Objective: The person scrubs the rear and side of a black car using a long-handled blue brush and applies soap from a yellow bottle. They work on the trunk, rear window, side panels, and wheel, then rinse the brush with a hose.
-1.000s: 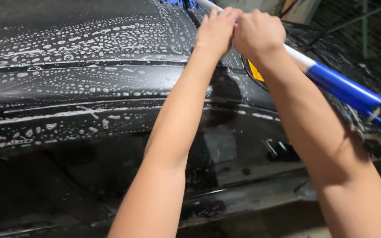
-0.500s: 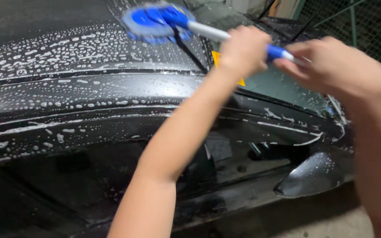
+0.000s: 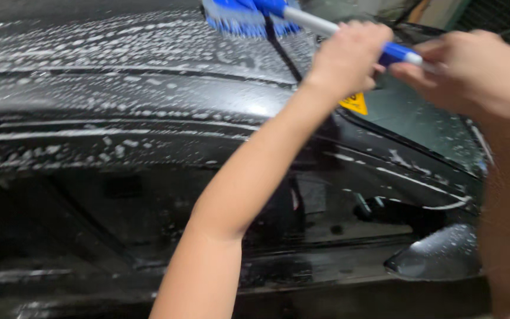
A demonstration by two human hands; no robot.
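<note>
At upper centre of the frame, one blue brush (image 3: 240, 15) rests on one soapy black car (image 3: 119, 118); left hand (image 3: 349, 56) and right hand (image 3: 473, 71) grip its handle. One yellow triangular sticker (image 3: 355, 104) sits below.

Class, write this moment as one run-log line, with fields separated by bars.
left hand: grips brush pole | right hand: holds pole's rear end | blue brush head: on soapy black car roof | side mirror: sudsy
</note>
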